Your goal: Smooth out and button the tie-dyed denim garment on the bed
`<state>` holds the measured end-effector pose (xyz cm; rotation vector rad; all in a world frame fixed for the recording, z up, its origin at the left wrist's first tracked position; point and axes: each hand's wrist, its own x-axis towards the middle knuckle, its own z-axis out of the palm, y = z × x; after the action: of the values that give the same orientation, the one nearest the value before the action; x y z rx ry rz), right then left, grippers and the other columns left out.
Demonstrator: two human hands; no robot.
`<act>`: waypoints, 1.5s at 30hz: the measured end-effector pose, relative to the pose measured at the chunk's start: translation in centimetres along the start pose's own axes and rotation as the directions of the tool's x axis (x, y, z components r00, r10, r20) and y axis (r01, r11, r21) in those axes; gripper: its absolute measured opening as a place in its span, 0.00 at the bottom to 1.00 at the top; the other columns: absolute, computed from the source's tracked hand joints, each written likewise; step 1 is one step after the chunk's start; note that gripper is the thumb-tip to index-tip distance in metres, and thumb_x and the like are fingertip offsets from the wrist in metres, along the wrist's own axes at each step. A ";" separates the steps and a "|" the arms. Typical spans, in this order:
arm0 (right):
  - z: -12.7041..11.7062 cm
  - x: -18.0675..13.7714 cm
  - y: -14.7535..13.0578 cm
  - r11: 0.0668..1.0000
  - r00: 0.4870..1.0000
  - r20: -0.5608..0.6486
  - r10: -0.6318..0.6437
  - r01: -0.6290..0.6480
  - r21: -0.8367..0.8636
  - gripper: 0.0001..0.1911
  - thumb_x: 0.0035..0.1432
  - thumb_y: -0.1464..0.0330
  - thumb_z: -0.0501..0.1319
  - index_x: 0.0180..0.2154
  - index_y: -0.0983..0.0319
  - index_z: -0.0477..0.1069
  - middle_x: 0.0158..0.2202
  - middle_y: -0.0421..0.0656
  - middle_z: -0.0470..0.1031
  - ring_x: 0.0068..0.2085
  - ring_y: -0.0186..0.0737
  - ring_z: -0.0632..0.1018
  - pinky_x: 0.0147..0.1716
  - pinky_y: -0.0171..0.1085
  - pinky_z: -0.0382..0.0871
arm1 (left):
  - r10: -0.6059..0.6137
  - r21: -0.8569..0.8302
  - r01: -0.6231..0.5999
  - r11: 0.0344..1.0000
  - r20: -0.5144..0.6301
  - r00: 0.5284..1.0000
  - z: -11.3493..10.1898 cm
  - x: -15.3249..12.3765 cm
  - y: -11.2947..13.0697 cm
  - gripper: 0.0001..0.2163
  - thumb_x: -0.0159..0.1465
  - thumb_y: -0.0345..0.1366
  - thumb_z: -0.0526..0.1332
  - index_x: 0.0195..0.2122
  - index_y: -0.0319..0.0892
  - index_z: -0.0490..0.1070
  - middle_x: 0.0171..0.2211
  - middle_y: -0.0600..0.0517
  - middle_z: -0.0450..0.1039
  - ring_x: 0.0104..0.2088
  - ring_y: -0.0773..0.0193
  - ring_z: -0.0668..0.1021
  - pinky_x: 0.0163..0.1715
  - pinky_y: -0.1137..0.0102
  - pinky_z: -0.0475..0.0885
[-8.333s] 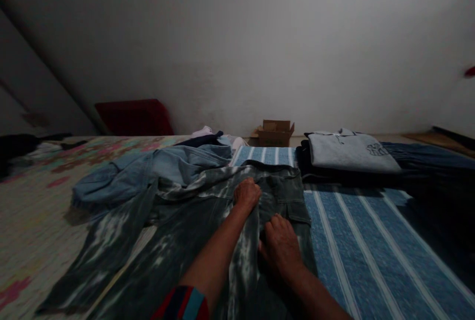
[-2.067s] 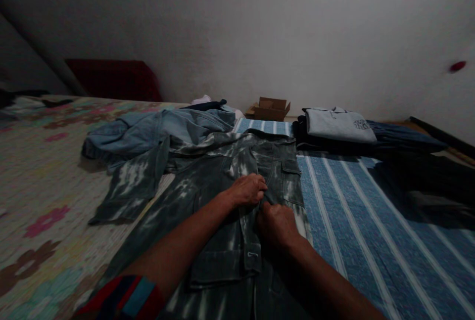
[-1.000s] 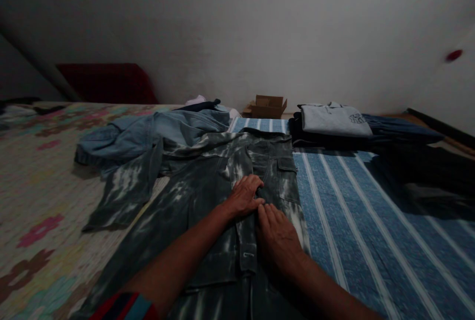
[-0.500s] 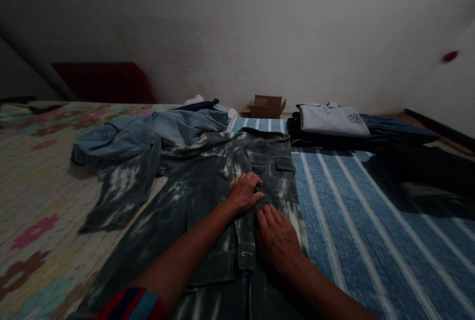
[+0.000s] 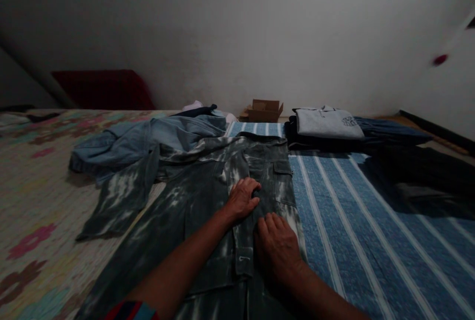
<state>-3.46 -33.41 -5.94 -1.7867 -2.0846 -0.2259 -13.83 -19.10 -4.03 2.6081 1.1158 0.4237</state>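
Note:
A dark grey-green jacket with whitish bleached streaks lies spread out in front of me. One sleeve is laid down along its body, while the other sleeve sticks out to the left. My left hand is at the laid-in sleeve, its fingers bent on the cloth and the thumb pointing right, with a bit of dark fabric between them. Just right of that sleeve, my right hand rests palm down on the jacket, fingers side by side and slightly bent; its thumb is hidden.
Light blue jeans clothing lies crumpled beyond the jacket. At the back right stands a stack of folded clothes with a grey garment on top. Dark clothes lie farther right. A cardboard box stands by the wall. Beneath is a striped blue cloth.
The view has shifted slightly. My right hand's fingers are a little more bent; both hands stay on the jacket in nearly the same places.

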 end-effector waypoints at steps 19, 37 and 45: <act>-0.4 -0.7 1.3 0.995 1.000 0.015 0.013 -0.015 0.096 0.09 0.59 0.70 0.57 0.43 0.63 0.70 0.45 0.50 0.76 0.49 0.50 0.75 0.51 0.48 0.69 | -0.022 -0.026 0.021 0.999 -0.017 1.000 0.2 -0.1 0.0 0.16 0.53 0.29 0.60 0.44 0.44 0.71 0.47 0.49 0.70 0.48 0.55 0.70 0.48 0.60 0.65; -2.1 -2.7 0.3 0.964 0.974 0.216 -0.076 0.017 0.264 0.27 0.58 0.60 0.61 0.56 0.68 0.67 0.61 0.57 0.62 0.63 0.57 0.62 0.60 0.55 0.57 | -0.005 0.024 0.006 1.000 -0.030 1.000 0.4 -0.1 0.1 0.15 0.54 0.30 0.59 0.44 0.45 0.72 0.47 0.50 0.69 0.48 0.55 0.70 0.48 0.59 0.66; -7.3 -7.0 2.5 0.817 0.950 0.118 -0.288 0.180 0.548 0.20 0.63 0.62 0.54 0.54 0.63 0.68 0.57 0.52 0.69 0.61 0.45 0.66 0.59 0.49 0.61 | -0.015 0.040 0.016 0.999 -0.005 1.000 0.6 0.5 0.6 0.15 0.56 0.31 0.59 0.45 0.45 0.72 0.49 0.49 0.69 0.49 0.54 0.70 0.48 0.59 0.66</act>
<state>1.12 -42.04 -2.32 -1.2538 -2.2142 0.4504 -12.89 -19.21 -4.29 2.6322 1.1568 0.4092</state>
